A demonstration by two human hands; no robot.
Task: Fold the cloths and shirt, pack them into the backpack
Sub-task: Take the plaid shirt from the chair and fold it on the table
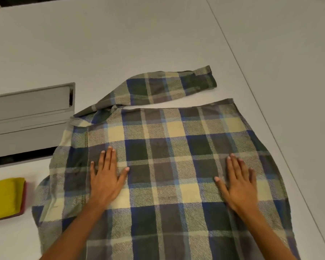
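Note:
A plaid shirt (169,147) in blue, green, grey and cream lies spread flat on the grey table (139,44), back side up. One sleeve (167,87) stretches out to the right above the body. My left hand (106,177) presses flat on the left part of the shirt, fingers straight and spread. On the right part my right hand (238,181) lies flat with straight fingers. A folded yellow cloth (4,197) sits on a red one (24,196) at the left edge. No backpack is in view.
A grey cable tray with a raised lid (28,109) is set into the table at the left, with a dark slot below it. A seam line (251,87) runs diagonally across the table on the right.

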